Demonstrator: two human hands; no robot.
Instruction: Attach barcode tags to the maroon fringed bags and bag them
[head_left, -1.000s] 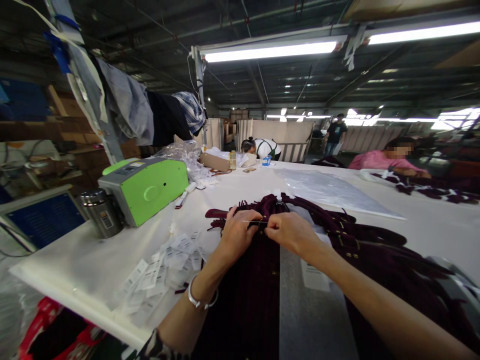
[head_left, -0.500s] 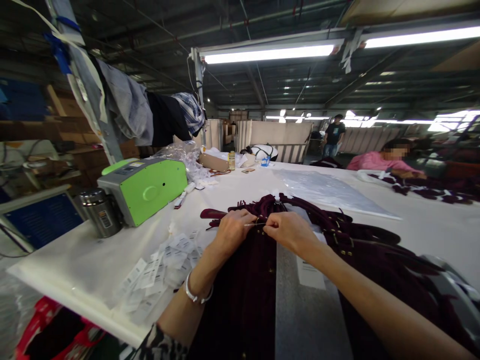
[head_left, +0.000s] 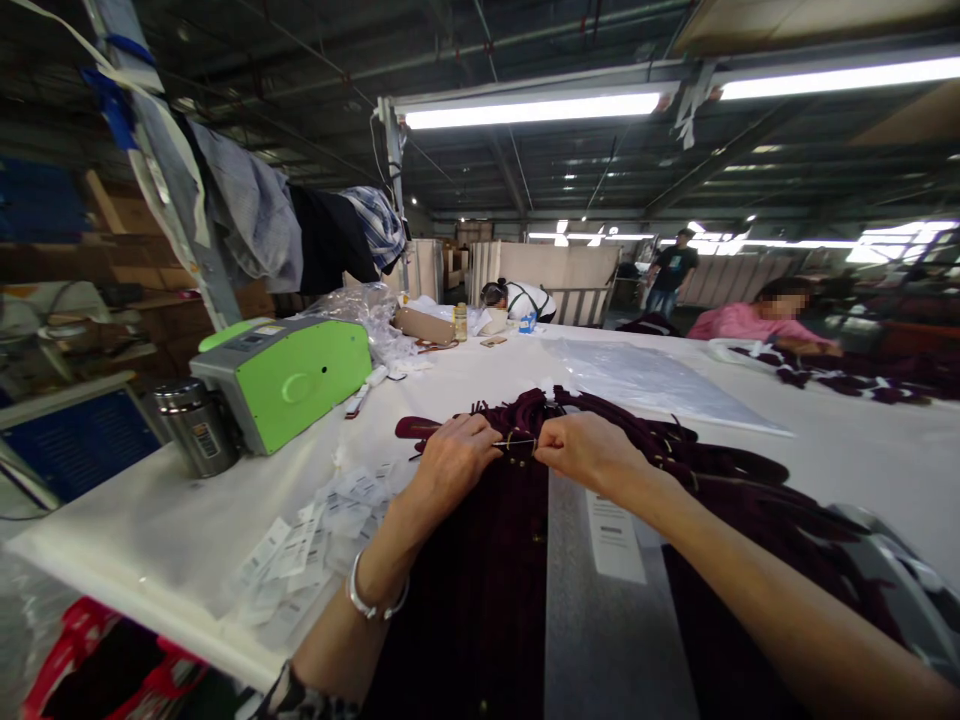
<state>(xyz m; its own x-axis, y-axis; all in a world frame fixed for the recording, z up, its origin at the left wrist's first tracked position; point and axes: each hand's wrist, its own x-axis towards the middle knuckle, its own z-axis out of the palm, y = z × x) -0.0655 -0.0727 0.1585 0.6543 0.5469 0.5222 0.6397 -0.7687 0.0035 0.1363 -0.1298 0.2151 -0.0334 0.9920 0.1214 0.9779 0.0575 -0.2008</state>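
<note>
A thin pale string is stretched level between my two hands, above a dark burgundy bag with fringe and small gold studs. My left hand, a silver bangle on its wrist, is closed on the string's left end. The other end is pinched in the closed fingers of my right hand. Below my right hand, a white printed label lies on a flat grey panel. More burgundy straps and bags lie to the right.
Loose white labels are heaped on the white table, left of the bag. Behind them stand a green-and-grey machine and a steel flask. A clear plastic sheet lies farther back. Other people are beyond the table.
My hands have drawn slightly apart, left hand leftward, so more of the string shows between them. The label on the grey panel shows more fully. The view has shifted a little.
</note>
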